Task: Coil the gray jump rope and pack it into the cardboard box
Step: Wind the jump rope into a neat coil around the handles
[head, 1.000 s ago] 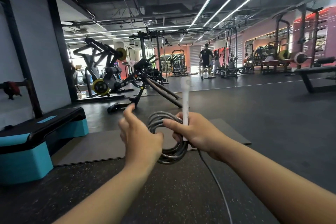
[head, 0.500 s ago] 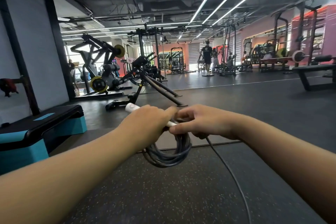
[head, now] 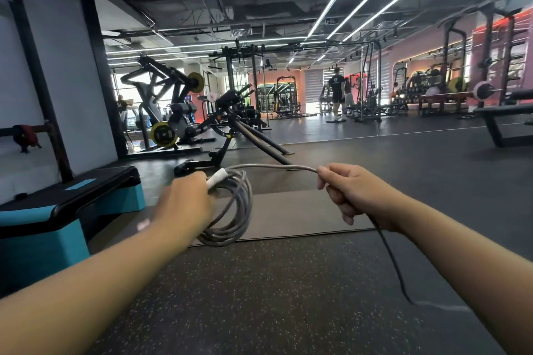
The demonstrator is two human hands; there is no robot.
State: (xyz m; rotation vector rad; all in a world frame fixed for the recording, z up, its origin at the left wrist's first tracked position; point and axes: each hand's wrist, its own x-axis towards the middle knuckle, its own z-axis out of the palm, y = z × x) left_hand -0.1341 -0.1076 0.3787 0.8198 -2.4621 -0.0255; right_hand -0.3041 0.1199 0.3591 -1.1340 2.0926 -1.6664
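The gray jump rope (head: 239, 210) hangs as a coil of several loops from my left hand (head: 184, 204), which is shut on the loops and on the white handle (head: 217, 178). A free strand runs from the coil rightwards to my right hand (head: 356, 193), which pinches it about a forearm's length away. Below that hand the rest of the rope drops to the floor at the right. No cardboard box is in view.
A teal and black step platform (head: 66, 210) stands at the left. A gray mat (head: 291, 210) lies on the speckled floor ahead. Weight machines (head: 173, 112) and a bench (head: 504, 121) stand farther back, where a person (head: 337, 95) is standing.
My hands were together at the coil; now my right hand has slid out to the right along the rope, drawing a strand taut. The white handle has tipped from upright to slanting left.
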